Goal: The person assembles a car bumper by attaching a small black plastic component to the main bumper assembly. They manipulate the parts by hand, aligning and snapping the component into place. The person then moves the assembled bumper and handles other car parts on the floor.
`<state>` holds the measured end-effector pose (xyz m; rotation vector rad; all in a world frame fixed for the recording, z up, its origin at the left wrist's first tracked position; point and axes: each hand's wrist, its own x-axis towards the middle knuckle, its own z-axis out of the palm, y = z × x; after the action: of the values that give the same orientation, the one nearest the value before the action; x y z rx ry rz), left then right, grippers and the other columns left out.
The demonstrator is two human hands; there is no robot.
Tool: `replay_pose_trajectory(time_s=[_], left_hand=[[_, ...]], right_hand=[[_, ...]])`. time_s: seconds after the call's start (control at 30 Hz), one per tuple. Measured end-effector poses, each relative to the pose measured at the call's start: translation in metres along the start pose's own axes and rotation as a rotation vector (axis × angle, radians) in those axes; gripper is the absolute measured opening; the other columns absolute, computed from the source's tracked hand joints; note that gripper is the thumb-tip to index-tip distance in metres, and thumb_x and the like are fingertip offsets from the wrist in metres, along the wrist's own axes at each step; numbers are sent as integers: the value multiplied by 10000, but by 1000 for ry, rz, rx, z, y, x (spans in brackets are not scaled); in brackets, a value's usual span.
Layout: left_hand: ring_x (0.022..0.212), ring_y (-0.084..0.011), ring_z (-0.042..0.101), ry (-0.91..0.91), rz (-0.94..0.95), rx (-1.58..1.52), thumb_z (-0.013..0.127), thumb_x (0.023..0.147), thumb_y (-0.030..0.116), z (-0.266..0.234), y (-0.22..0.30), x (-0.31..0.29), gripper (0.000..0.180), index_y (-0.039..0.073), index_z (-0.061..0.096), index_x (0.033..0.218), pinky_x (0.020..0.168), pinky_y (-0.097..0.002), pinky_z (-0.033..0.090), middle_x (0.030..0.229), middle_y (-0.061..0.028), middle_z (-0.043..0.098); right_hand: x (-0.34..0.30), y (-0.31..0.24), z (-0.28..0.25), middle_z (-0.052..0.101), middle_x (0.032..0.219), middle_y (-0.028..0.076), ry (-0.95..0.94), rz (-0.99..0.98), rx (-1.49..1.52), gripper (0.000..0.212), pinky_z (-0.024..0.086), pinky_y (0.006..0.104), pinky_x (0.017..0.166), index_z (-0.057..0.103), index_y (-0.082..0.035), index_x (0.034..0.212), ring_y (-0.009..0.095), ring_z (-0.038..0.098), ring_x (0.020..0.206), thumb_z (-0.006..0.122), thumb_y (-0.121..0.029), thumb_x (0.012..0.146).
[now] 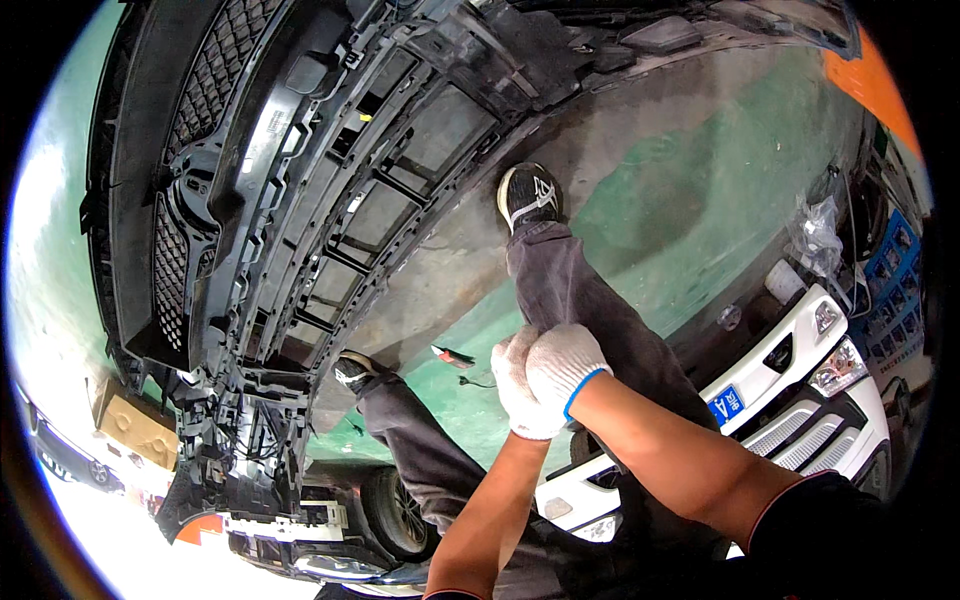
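Both my hands wear white knitted work gloves and are pressed together in the middle of the view, above the floor. My left hand [515,388] is closed, its knuckles up against the other hand. My right hand [567,366], with a blue cuff edge at the wrist, is closed too and partly overlaps it. Anything between or inside the fingers is hidden. Away from my hands, a large black car front bumper [270,190] with a mesh grille [225,75] fills the left and upper left, its ribbed inner side facing me. Neither hand touches it.
A red-and-black hand tool [453,356] lies on the green floor [700,190] between my shoes. To the right stands a white car front end [800,400] with headlights. A wheel [398,510] shows at the lower left, a cardboard box [138,430] further left, and clear plastic wrap [818,235] at right.
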<state>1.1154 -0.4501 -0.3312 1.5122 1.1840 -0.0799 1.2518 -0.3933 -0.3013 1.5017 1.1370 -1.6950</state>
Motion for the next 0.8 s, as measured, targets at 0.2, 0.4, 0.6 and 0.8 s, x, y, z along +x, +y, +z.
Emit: replay_pose_trajectory(time_s=[0.2, 0.4, 0.6, 0.8], left_hand=[[895, -336, 544, 149, -87, -223, 788, 668, 446, -13, 24, 11, 442, 90, 626, 873, 861, -424, 406, 887, -113, 609], [1033, -412, 594, 253, -196, -381, 839, 653, 430, -45, 19, -19, 704, 65, 695, 1237, 938, -473, 445, 1072, -186, 699], [956, -419, 601, 72, -182, -325, 845, 621, 297, -93, -16, -25, 546, 53, 693, 1086, 870, -449, 463, 909, -173, 659], [1141, -372, 596, 323, -46, -290, 808, 717, 222, -111, -55, -51, 677, 126, 609, 1357, 992, -484, 430, 1206, -143, 646]], right_hand=[[0, -9, -13, 798, 973, 158, -150, -86, -98, 218, 608, 440, 811, 822, -92, 950, 310, 785, 935, 674, -239, 886], [3, -30, 33, 780, 891, 167, 20, -169, -185, 195, 599, 468, 786, 810, -63, 879, 338, 770, 859, 672, -195, 839], [16, -49, 80, 760, 849, 173, 114, -360, -348, 174, 580, 486, 752, 793, -73, 771, 354, 744, 813, 659, -173, 817], [25, -89, 73, 731, 795, 160, 192, -606, -572, 164, 572, 488, 720, 781, -61, 778, 341, 721, 768, 667, -177, 800]])
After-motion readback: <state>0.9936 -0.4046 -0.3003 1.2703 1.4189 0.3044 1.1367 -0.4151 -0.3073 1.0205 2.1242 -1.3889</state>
